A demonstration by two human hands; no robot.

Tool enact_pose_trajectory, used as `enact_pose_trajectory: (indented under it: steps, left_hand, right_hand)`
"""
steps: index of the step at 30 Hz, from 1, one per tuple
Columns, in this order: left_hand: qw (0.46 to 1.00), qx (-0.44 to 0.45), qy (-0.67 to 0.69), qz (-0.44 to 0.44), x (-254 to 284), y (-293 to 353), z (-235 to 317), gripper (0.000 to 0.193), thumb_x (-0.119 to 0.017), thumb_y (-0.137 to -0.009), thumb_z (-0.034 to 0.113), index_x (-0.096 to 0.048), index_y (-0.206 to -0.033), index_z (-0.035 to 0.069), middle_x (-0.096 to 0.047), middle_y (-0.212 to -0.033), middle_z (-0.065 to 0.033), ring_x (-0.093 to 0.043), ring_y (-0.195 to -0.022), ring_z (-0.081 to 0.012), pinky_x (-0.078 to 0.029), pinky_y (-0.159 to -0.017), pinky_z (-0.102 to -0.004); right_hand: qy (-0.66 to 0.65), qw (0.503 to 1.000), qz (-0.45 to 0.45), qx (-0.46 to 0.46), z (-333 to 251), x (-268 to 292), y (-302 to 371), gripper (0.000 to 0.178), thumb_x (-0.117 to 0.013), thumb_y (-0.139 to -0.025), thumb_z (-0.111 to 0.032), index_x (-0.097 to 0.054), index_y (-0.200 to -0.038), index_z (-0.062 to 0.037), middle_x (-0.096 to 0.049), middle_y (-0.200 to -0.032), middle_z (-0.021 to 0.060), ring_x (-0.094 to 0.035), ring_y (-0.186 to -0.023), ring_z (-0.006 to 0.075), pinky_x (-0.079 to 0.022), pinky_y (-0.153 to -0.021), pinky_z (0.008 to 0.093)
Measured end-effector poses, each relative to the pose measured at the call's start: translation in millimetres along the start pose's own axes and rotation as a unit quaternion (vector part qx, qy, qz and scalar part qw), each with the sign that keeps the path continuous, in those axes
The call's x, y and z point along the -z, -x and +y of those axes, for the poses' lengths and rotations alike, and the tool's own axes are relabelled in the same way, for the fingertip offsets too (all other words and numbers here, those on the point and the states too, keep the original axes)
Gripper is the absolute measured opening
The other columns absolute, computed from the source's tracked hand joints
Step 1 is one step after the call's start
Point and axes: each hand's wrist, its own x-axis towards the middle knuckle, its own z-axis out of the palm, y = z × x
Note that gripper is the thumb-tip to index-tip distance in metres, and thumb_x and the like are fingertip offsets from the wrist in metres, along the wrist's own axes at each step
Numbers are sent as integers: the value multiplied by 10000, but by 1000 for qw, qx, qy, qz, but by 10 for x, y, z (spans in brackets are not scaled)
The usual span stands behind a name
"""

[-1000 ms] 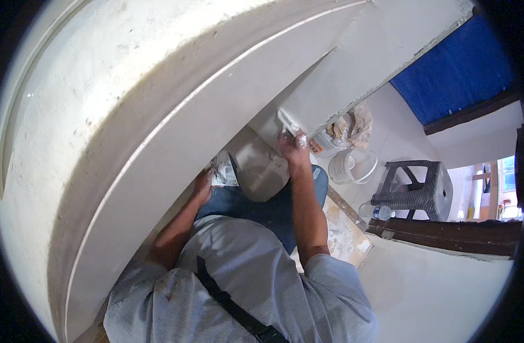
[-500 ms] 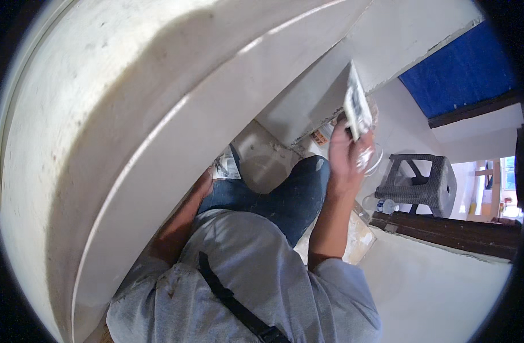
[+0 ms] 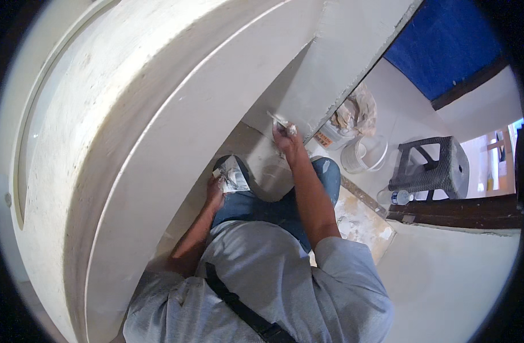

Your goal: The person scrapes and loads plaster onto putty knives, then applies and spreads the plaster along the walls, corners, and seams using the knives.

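Note:
My left hand [image 3: 215, 192] grips a wide flat scraper [image 3: 236, 177] smeared with white and grey filler, held low above my left thigh. My right hand [image 3: 286, 139] is wrapped round a putty knife [image 3: 277, 119], whose blade shows almost edge-on. White paste sticks to the fingers of that hand. Beyond the knife stands a pale, smooth wall face [image 3: 307, 94], and I cannot tell whether the blade touches it. Most of both handles is hidden in my fists.
A curved white ledge [image 3: 176, 126] sweeps along my left. Right of me are a white bucket [image 3: 356, 157], a paper-topped tub [image 3: 336, 134], a grey woven-pattern stool [image 3: 433, 166] and a clear bottle [image 3: 396, 197]. A blue panel [image 3: 445, 46] lies beyond. A stained board [image 3: 356, 217] is beside my right leg.
My right hand has come down and left with the putty knife, uncovering the bucket and tub. My left hand has shifted right, bringing its scraper more into view.

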Motion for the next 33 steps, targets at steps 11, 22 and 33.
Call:
enact_pose_trajectory:
  steps: [11,22,33]
  left_hand:
    - [999,-13,-4,-37,-80,130,139,306,-508,-926,164,-507,-1204,38,-594,-1090,-74,-616,-928,-182,-524,-753,-322]
    - [999,-30,0,-33,-25,59,47,278,-535,-907,200,-543,-1144,54,-612,-1010,-46,-616,-869,-166,-515,-681,-325]
    - [997,-33,36,-58,-10,22,29,328,-512,-911,156,-515,-1209,18,-614,-1070,-81,-621,-922,-195,-524,-772,-329]
  right_hand:
    - [-202,924,-263,-193,-470,-1783,1424,319,-470,-874,-107,-448,-1132,81,-559,-1023,184,-563,-898,291,-524,-806,357]
    - [66,966,-246,34,-392,-576,1930,253,-544,-872,-77,-509,-1085,54,-581,-1037,150,-576,-1021,249,-538,-828,321]
    - [24,997,61,27,-239,893,72,165,-459,-923,-98,-566,-1018,-16,-622,-1005,135,-601,-921,269,-539,-815,398]
